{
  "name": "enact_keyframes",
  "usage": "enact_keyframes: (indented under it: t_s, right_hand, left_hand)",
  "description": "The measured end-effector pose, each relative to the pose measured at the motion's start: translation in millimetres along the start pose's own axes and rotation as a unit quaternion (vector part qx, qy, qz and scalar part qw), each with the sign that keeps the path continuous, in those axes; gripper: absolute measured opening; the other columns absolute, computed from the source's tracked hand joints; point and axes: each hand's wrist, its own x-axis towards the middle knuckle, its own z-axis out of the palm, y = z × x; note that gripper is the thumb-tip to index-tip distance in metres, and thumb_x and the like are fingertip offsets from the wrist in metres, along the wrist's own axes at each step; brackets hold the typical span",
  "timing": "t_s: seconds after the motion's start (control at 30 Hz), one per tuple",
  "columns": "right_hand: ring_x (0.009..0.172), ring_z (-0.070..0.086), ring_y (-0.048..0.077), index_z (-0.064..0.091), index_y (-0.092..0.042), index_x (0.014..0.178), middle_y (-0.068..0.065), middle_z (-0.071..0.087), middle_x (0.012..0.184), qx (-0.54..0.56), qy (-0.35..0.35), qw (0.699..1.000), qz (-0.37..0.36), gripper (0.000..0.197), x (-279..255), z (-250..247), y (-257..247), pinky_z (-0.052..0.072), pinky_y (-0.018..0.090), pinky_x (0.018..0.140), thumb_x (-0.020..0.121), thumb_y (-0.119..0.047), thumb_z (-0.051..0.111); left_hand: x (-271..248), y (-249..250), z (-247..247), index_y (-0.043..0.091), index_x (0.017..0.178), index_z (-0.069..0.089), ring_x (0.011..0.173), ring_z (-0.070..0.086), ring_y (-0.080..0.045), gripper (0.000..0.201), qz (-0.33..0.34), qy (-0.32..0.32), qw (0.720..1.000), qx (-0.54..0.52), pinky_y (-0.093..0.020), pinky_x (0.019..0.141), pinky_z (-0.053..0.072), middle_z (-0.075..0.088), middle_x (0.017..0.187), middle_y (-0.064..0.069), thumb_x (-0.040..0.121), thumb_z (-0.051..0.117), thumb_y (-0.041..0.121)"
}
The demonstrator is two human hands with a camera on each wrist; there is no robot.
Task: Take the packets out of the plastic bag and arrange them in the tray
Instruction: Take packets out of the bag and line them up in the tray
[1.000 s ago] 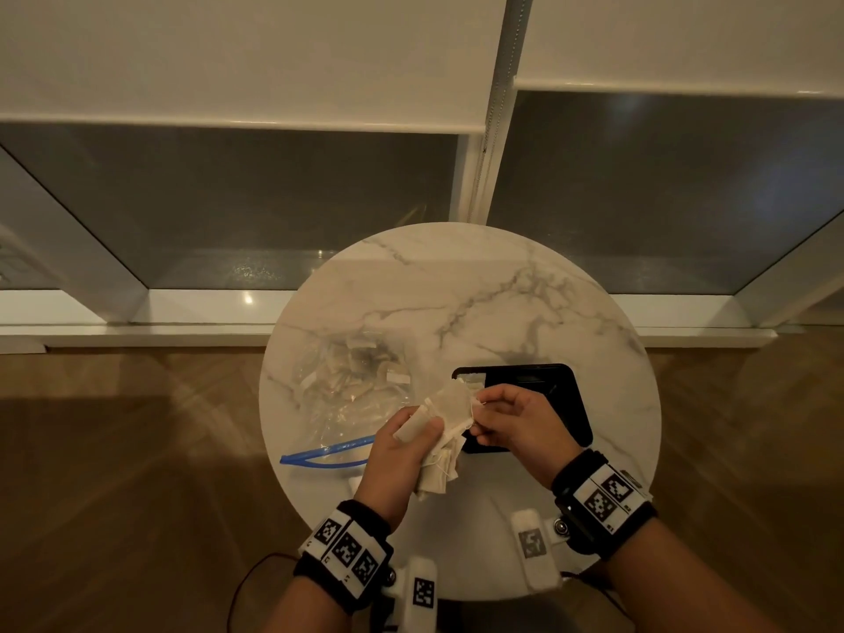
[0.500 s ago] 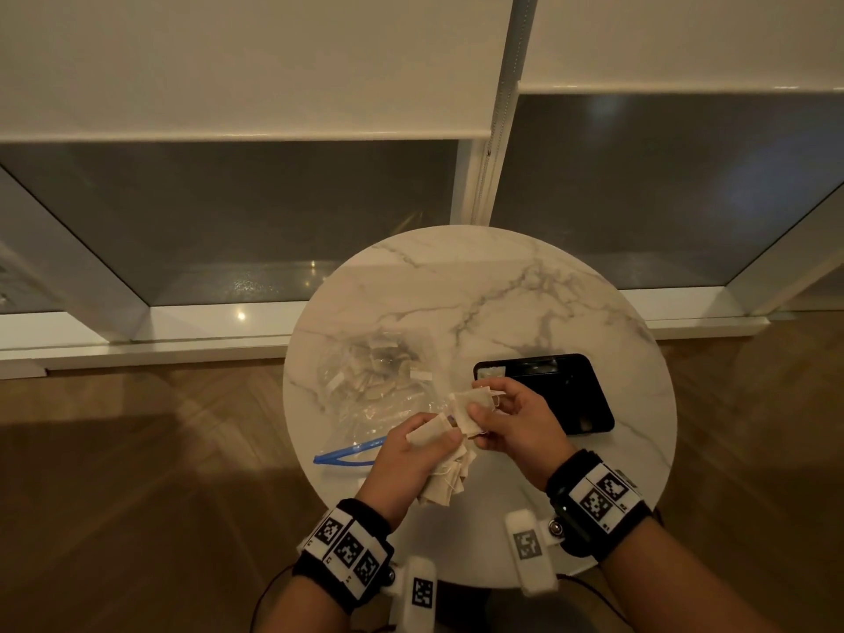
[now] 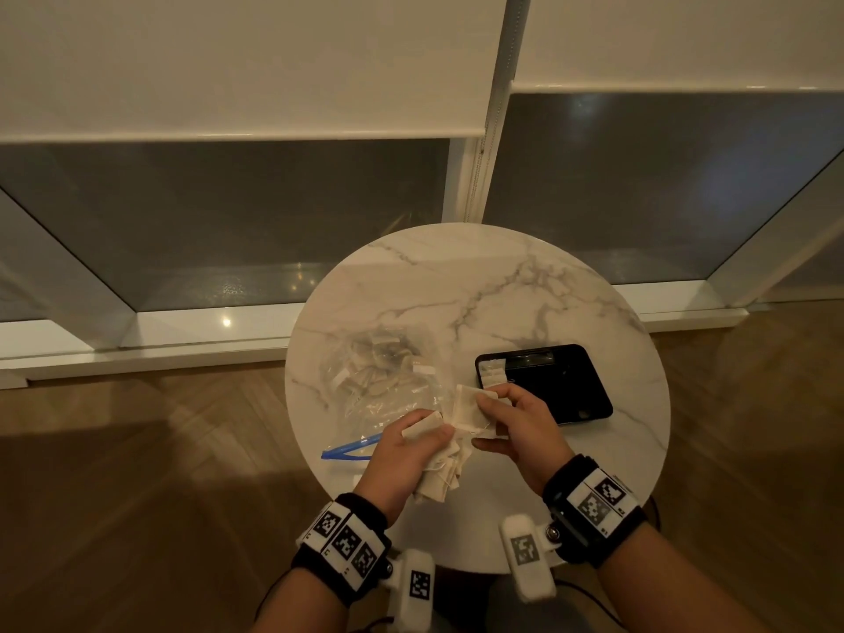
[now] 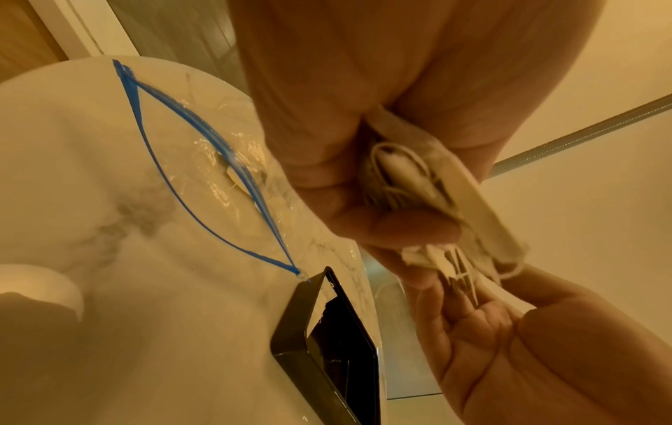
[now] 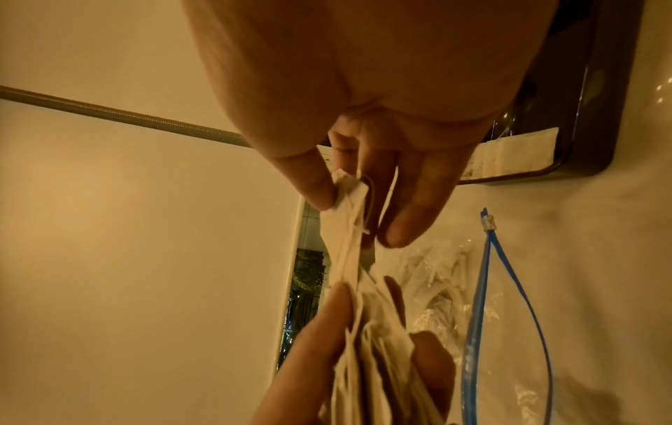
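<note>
My left hand (image 3: pixel 413 443) grips a bunch of pale paper packets (image 3: pixel 440 477) above the table's near side; the bunch (image 4: pixel 418 184) shows between its curled fingers. My right hand (image 3: pixel 502 415) pinches one packet (image 3: pixel 468 406) at the top of that bunch, thumb and fingers on its edge (image 5: pixel 345 198). The clear plastic bag (image 3: pixel 383 372) with a blue zip strip (image 3: pixel 349 450) lies open on the table's left, more packets inside. A black tray (image 3: pixel 561 386) sits to the right, with a packet (image 3: pixel 491 372) lying in its left end.
The round marble table (image 3: pixel 502 290) stands before a low window ledge (image 3: pixel 182 331) and roller blinds. Wooden floor (image 3: pixel 114 472) surrounds it. The far half of the tabletop is bare marble.
My head view has shifted, so the table sits further right and lower. My right hand has drawn one packet slightly up and away from the bunch in my left hand.
</note>
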Motion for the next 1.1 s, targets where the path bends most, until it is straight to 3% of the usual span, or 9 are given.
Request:
enact_keyframes:
  t_s: [0.13,0.3,0.43,0.57,0.67,0.73,0.83,0.97,1.1]
  right_hand:
    - [0.077,0.06,0.023,0.061,-0.007,0.088,0.012,0.063,0.083,0.066,0.028,0.997,0.006,0.003,4.7,-5.3,1.1,0.053,0.034,0.063,0.091,-0.007,0.061]
    - [0.075,0.061,0.025,0.058,-0.007,0.088,0.015,0.063,0.085,0.154,0.095,0.983,0.008,0.016,17.9,-24.8,-3.8,0.054,0.03,0.055,0.086,0.008,0.061]
    - [0.095,0.065,0.032,0.063,-0.008,0.105,0.019,0.066,0.105,0.11,0.131,0.985,-0.002,0.029,39.8,-55.5,-3.6,0.057,0.034,0.063,0.084,0.012,0.06]
    - [0.104,0.062,0.035,0.066,-0.008,0.111,0.019,0.063,0.111,0.024,0.134,0.99,0.023,0.036,65.0,-78.5,0.8,0.058,0.042,0.075,0.082,0.012,0.058]
    - [0.098,0.065,0.034,0.068,-0.008,0.105,0.02,0.066,0.106,-0.044,0.134,0.988,0.057,0.027,84.9,-89.1,5.6,0.058,0.039,0.071,0.084,0.006,0.059]
    - [0.089,0.066,0.03,0.069,-0.009,0.103,0.019,0.069,0.1,-0.125,0.135,0.981,0.07,0.023,98.8,-95.0,9.1,0.055,0.035,0.064,0.084,0.002,0.062]
    - [0.076,0.063,0.025,0.071,-0.015,0.088,0.015,0.069,0.088,-0.28,0.102,0.953,0.061,0.016,116.4,-100.1,14.5,0.052,0.03,0.056,0.081,-0.001,0.068]
    - [0.083,0.066,0.022,0.067,-0.026,0.074,0.003,0.069,0.084,-0.421,0.046,0.904,0.058,0.017,135.9,-106.1,20.3,0.058,0.034,0.075,0.075,-0.012,0.077]
    - [0.087,0.065,0.021,0.063,-0.027,0.072,0.0,0.067,0.086,-0.464,0.019,0.884,0.055,0.021,150.2,-106.9,23.4,0.056,0.029,0.077,0.075,-0.011,0.076]
  left_hand:
    - [-0.9,-0.9,-1.5,-0.005,0.101,0.064,0.078,0.064,-0.034,0.02,-0.002,0.019,1.0,-0.013,-0.046,0.073,0.056,0.067,0.087,-0.02,0.092,0.07,0.012]
    - [-2.0,-1.7,-8.2,-0.003,0.104,0.066,0.08,0.064,-0.033,0.022,0.015,0.066,0.997,-0.032,-0.044,0.076,0.053,0.067,0.093,-0.026,0.091,0.071,0.015]
    - [-3.8,1.8,-8.8,-0.005,0.106,0.065,0.079,0.065,-0.032,0.02,0.022,0.09,0.995,-0.045,-0.039,0.069,0.057,0.069,0.09,-0.02,0.093,0.067,0.01]
    - [-4.7,6.6,-4.8,-0.007,0.109,0.062,0.074,0.063,-0.032,0.021,0.024,0.093,0.994,-0.05,-0.038,0.064,0.057,0.069,0.086,-0.019,0.095,0.065,0.009]
    - [-1.7,7.1,-0.4,-0.009,0.108,0.061,0.075,0.064,-0.031,0.022,0.029,0.105,0.993,-0.045,-0.041,0.069,0.056,0.069,0.085,-0.017,0.095,0.064,0.009]
    - [0.6,7.4,4.3,-0.01,0.107,0.06,0.073,0.064,-0.029,0.023,0.031,0.109,0.993,-0.041,-0.038,0.065,0.057,0.068,0.084,-0.017,0.095,0.064,0.01]
    - [3.6,7.8,12.5,-0.007,0.099,0.06,0.067,0.062,-0.028,0.017,0.035,0.117,0.992,-0.033,-0.032,0.058,0.054,0.064,0.079,-0.018,0.096,0.062,0.01]
    - [8.3,6.0,26.0,-0.001,0.091,0.06,0.066,0.059,-0.03,0.011,0.04,0.125,0.991,-0.035,-0.033,0.055,0.053,0.06,0.077,-0.022,0.096,0.061,0.009]
    - [15.3,-0.3,35.9,-0.014,0.093,0.053,0.064,0.06,-0.03,0.022,0.034,0.143,0.989,-0.031,-0.034,0.055,0.053,0.061,0.077,-0.024,0.097,0.059,0.007]
